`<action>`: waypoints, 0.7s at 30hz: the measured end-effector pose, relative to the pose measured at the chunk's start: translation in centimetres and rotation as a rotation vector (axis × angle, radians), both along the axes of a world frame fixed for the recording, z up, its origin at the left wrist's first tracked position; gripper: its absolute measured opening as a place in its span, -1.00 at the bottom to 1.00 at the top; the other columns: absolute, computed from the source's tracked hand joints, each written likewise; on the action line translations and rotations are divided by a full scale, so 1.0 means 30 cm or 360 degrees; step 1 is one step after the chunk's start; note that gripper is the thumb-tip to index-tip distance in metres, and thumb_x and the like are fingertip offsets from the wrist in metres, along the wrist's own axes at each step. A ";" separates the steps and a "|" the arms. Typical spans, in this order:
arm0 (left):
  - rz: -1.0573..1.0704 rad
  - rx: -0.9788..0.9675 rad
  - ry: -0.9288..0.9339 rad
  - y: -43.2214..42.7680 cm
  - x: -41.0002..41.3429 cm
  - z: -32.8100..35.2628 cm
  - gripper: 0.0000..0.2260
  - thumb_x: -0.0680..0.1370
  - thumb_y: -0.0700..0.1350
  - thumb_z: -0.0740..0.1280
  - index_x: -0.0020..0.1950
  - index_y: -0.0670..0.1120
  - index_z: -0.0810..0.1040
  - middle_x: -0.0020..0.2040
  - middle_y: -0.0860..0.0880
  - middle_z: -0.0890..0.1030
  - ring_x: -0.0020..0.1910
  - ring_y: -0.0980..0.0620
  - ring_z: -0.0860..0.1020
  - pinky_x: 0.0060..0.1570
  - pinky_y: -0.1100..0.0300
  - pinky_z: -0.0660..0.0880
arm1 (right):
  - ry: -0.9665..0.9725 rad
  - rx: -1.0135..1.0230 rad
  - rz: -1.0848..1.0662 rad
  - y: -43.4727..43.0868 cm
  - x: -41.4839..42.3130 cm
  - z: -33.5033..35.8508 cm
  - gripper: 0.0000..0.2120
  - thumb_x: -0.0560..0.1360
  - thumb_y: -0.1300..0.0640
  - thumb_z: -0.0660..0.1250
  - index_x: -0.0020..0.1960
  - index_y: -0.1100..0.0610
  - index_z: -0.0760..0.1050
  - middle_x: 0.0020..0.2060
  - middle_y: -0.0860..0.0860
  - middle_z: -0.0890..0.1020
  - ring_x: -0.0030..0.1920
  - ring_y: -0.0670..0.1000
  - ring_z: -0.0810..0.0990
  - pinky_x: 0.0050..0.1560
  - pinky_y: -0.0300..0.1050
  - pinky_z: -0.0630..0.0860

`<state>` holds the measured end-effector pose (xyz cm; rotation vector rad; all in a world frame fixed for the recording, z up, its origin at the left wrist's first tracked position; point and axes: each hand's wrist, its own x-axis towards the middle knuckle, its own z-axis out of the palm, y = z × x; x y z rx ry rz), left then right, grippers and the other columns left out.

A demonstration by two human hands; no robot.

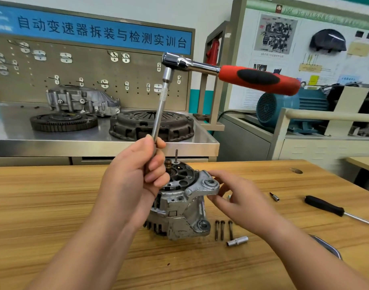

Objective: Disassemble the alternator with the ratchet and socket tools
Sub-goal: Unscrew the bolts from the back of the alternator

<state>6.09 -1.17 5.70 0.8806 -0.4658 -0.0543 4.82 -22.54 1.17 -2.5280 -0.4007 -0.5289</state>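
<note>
Bolts point(222, 229) and socket point(237, 241) beside alternator point(180, 208).

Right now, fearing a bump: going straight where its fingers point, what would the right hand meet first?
Probably the alternator's upper mounting lug, just beyond the right hand; contact is unclear.
</note>
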 end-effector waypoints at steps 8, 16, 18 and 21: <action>-0.0040 -0.0051 -0.0074 -0.007 0.001 -0.001 -0.85 0.48 -0.08 0.21 -0.21 -0.09 0.53 -0.41 0.03 0.31 -0.50 0.13 0.25 -0.49 0.31 0.37 | -0.0369 -0.0378 -0.0148 0.047 -0.063 -0.001 -0.63 0.56 -0.02 0.28 0.36 -0.09 0.47 -0.01 -0.21 0.66 -0.05 -0.20 0.57 -0.13 -0.31 0.43; -0.0124 -0.0053 -0.0167 -0.012 0.009 -0.009 -0.85 0.50 -0.11 0.20 -0.21 -0.06 0.54 -0.40 0.03 0.37 -0.48 0.14 0.33 -0.36 0.28 0.48 | -0.0718 -0.0367 0.0132 0.165 -0.097 -0.034 -0.69 0.53 -0.02 0.26 0.20 0.07 0.58 -0.17 -0.12 0.62 -0.19 -0.11 0.57 -0.22 -0.26 0.53; -0.0109 -0.0034 -0.0188 -0.012 0.010 -0.010 -0.88 0.49 -0.11 0.20 -0.20 -0.06 0.51 -0.41 0.03 0.37 -0.49 0.14 0.33 -0.36 0.29 0.48 | -0.0711 -0.0376 0.0174 0.197 -0.093 -0.035 -0.69 0.53 -0.01 0.26 0.23 0.04 0.55 -0.15 -0.11 0.60 -0.17 -0.08 0.57 -0.24 -0.19 0.55; -0.0071 0.0010 -0.0223 -0.008 0.012 -0.010 -0.88 0.48 -0.13 0.21 -0.21 -0.06 0.51 -0.42 0.03 0.36 -0.50 0.14 0.31 -0.39 0.29 0.46 | -0.0686 -0.0370 0.0214 0.243 -0.082 -0.038 -0.69 0.52 0.03 0.26 0.24 0.02 0.52 -0.14 -0.10 0.59 -0.17 -0.08 0.55 -0.26 -0.17 0.54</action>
